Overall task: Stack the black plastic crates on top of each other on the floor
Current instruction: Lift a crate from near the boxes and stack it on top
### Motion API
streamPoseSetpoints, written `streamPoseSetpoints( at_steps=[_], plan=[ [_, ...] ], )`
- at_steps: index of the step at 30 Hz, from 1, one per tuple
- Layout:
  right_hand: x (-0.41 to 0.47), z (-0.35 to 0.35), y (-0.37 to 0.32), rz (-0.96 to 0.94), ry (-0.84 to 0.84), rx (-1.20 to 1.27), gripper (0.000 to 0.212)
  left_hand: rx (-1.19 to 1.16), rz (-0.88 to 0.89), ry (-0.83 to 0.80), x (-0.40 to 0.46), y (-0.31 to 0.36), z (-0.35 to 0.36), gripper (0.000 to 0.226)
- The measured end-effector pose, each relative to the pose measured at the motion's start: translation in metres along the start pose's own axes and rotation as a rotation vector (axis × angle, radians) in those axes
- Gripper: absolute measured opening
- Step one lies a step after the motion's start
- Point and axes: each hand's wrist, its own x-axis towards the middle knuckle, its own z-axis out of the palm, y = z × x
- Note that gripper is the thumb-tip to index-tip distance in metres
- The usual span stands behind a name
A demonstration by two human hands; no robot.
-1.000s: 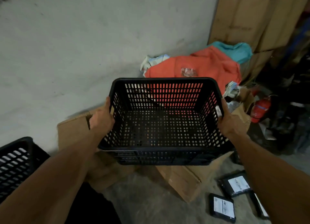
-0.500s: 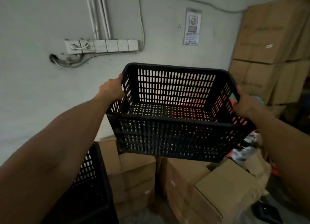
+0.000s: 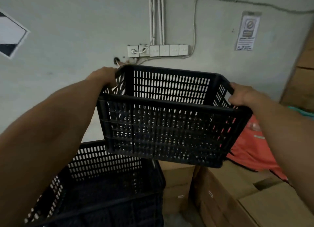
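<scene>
I hold a black slotted plastic crate (image 3: 166, 125) up in the air in front of me, its open top tilted slightly toward me. My left hand (image 3: 103, 77) grips its left rim and my right hand (image 3: 241, 95) grips its right rim. A second black crate (image 3: 105, 184) stands lower at the left, open side up, partly hidden behind my left forearm. The held crate hangs above and to the right of it, overlapping its far right corner without touching.
Cardboard boxes (image 3: 237, 192) are piled at the lower right, with an orange bag (image 3: 251, 150) behind them. A grey wall (image 3: 68, 40) with switches (image 3: 158, 50) and conduit is close ahead. More stacked cartons (image 3: 304, 74) stand at the far right.
The crate has been lifted from low over the boxes to chest height and carried left. The view has swung left, bringing the second crate further into sight.
</scene>
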Motion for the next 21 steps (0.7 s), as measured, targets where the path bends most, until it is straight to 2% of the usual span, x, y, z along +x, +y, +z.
streamPoseSetpoints(
  at_steps=[7, 12, 16, 21],
  plan=[
    [-0.001, 0.058, -0.099, -0.156, -0.161, -0.029, 0.063, 0.073, -0.193, -0.118, -0.044, -0.114, 0.025, 0.046],
    [-0.005, 0.070, -0.173, -0.262, -0.211, -0.019, 0.062, 0.069, -0.332, -0.136, -0.081, -0.193, 0.031, 0.048],
    [-0.007, 0.083, -0.219, -0.329, -0.245, -0.002, 0.065, 0.093, -0.388, -0.132, -0.110, -0.240, 0.030, 0.056],
    [-0.022, 0.086, -0.248, -0.362, -0.259, -0.016, 0.048, 0.134, -0.434, -0.145, -0.138, -0.267, 0.018, 0.053]
  ],
)
